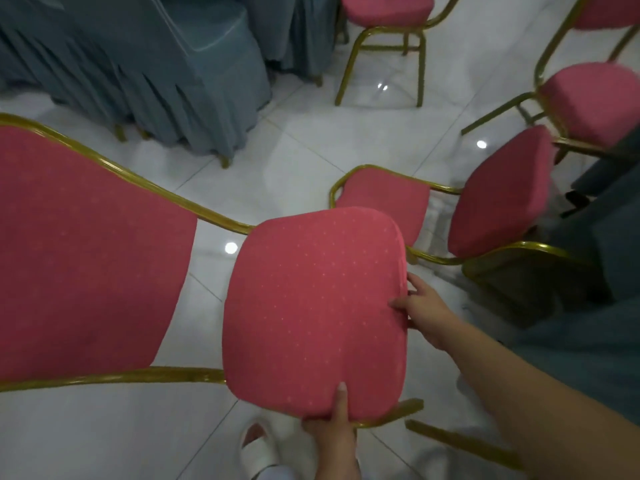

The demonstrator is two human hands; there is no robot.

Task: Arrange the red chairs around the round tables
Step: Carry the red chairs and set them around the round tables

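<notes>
Our left hand (332,431): thumb on top of the seat cushion's near edge, other fingers hidden under it, gripping. Our right hand (424,315) grips the cushion's right edge, thumb on top. The red chair (311,306) we hold is tilted, backrest to our left, over the white tile floor (294,150). A second red chair (498,192) is just beyond on the right, teal draped cloth (156,64) upper left.

Matt red cloth seat (311,306), shiny gold metal frame (138,375), glossy floor tiles (294,150).

Four red chairs (311,317) (502,192) (386,8) (588,102), two hands (332,431) (422,313), one slipper (259,448)
</notes>
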